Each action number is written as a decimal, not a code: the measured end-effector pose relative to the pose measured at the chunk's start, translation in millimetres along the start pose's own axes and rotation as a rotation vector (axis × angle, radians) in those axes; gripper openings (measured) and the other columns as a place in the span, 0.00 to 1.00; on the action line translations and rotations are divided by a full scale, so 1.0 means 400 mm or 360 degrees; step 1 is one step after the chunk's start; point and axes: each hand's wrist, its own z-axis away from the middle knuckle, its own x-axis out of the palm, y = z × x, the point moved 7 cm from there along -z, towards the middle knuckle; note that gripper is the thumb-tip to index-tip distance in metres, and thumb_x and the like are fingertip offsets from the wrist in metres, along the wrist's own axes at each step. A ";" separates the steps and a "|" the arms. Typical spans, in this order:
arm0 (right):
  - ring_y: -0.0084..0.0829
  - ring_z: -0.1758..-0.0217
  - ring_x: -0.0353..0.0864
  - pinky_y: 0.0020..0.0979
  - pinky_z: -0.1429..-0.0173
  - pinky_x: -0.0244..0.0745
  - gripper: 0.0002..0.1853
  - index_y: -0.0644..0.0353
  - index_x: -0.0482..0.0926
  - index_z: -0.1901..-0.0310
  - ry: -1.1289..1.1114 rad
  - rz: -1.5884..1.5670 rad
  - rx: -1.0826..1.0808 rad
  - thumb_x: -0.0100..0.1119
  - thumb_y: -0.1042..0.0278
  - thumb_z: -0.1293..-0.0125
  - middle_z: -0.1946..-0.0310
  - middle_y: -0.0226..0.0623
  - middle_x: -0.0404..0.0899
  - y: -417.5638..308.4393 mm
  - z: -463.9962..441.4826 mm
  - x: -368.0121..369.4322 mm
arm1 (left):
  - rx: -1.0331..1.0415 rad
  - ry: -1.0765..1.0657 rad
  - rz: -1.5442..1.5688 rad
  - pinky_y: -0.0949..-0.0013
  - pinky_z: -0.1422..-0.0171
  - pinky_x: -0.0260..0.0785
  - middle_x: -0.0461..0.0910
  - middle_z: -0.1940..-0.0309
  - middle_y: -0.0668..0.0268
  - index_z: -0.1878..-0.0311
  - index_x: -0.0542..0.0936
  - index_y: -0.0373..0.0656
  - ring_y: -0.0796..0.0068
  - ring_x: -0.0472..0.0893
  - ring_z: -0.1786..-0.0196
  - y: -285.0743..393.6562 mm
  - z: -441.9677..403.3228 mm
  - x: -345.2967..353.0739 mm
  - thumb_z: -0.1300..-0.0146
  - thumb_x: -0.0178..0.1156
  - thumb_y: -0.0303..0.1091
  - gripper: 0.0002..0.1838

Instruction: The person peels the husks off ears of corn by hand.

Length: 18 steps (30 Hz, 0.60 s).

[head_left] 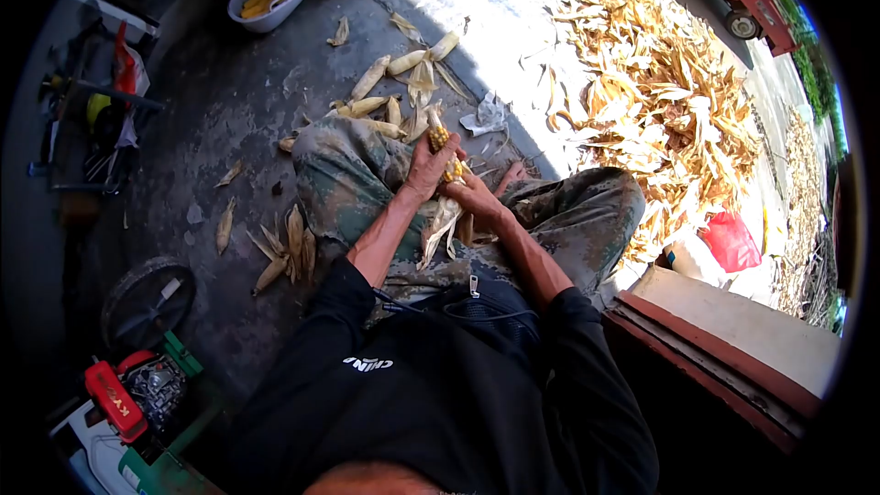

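Note:
Above my lap I hold a corn cob point(439, 137) with yellow kernels bared. My left hand point(425, 168) is closed around its middle, and the kernels show on both sides of the fingers. Close against it, my right hand point(473, 194) is closed at the lower end, where peeled-back husk point(443, 229) hangs down over my trousers. The fingertips of both hands are partly hidden. Just past my left knee lie several ears of corn in pale husks point(370, 79). More loose husks point(295, 243) rest on the floor to my left.
A white tub point(278, 2) with yellow cobs stands at the far left. A big heap of dry husks point(660, 92) lies in sunlight on the right, near a red bag point(731, 242). A red engine point(115, 401) and a wheel point(148, 304) are at lower left.

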 end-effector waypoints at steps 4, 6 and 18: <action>0.22 0.55 0.75 0.26 0.50 0.70 0.14 0.64 0.77 0.52 -0.0063 0.0031 -0.0137 0.51 0.65 0.33 0.59 0.30 0.78 -0.025 0.013 0.017 | -0.0067 0.0017 0.0046 0.75 0.61 0.73 0.74 0.66 0.72 0.52 0.73 0.43 0.82 0.77 0.66 0.002 0.011 0.018 0.35 0.66 0.42 0.17; 0.23 0.53 0.75 0.28 0.47 0.69 0.15 0.64 0.77 0.51 -0.0030 0.0152 -0.0250 0.50 0.64 0.32 0.58 0.30 0.78 -0.006 -0.003 0.019 | -0.0097 0.0120 -0.0081 0.73 0.61 0.74 0.73 0.62 0.68 0.51 0.71 0.42 0.80 0.77 0.67 -0.022 0.015 0.008 0.40 0.70 0.42 0.22; 0.27 0.68 0.71 0.35 0.64 0.66 0.20 0.68 0.77 0.62 0.0180 0.0637 -0.0432 0.46 0.55 0.32 0.74 0.37 0.74 -0.104 0.062 0.081 | -0.0136 0.0046 -0.0319 0.75 0.66 0.67 0.70 0.71 0.77 0.63 0.72 0.46 0.85 0.72 0.68 -0.089 -0.023 -0.042 0.41 0.69 0.32 0.12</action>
